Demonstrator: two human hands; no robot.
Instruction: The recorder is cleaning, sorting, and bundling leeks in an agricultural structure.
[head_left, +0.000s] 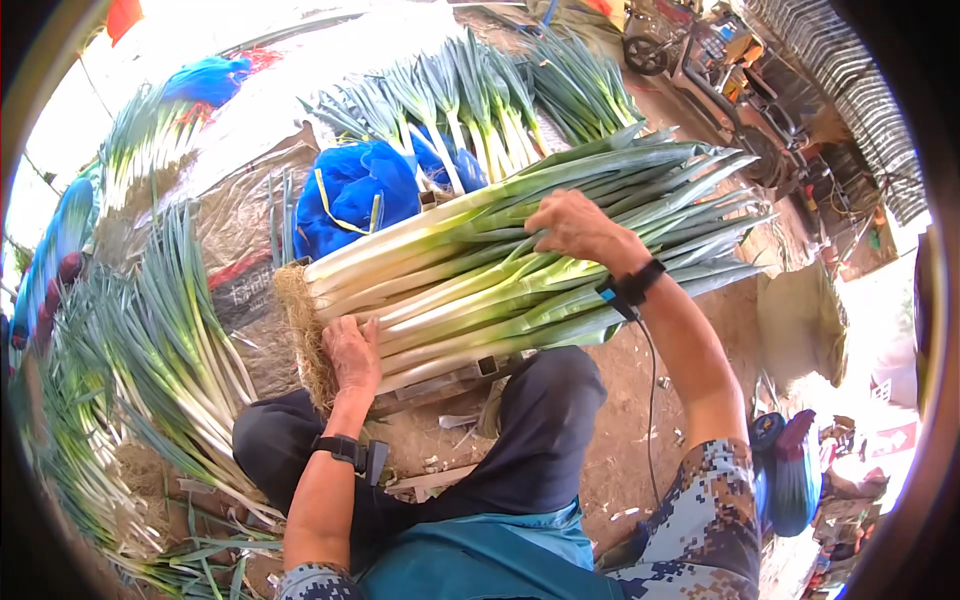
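Note:
A thick pile of long green onions (480, 262) lies slantwise before me, with white stalks at the left and green leaves fanning to the right. Fibrous roots (300, 322) make a fairly even edge at its left end. My left hand (352, 356) is at the white stalks beside the roots, fingers and thumb bent down onto them. Over the middle of the leaves is my right hand (577, 229), its fingers curled against the greens; whether they pinch a leaf cannot be seen. Under the pile, part of a metal-tube stand (450, 382) shows above my knees.
Blue netting (352, 191) lies just behind the pile. More green onions rest on the ground at the left (176, 330) and at the back (480, 105). Plastic sheeting (247, 217) covers ground there. A cable (651, 405) hangs from my right wrist device. A three-wheeled vehicle (731, 97) stands back right.

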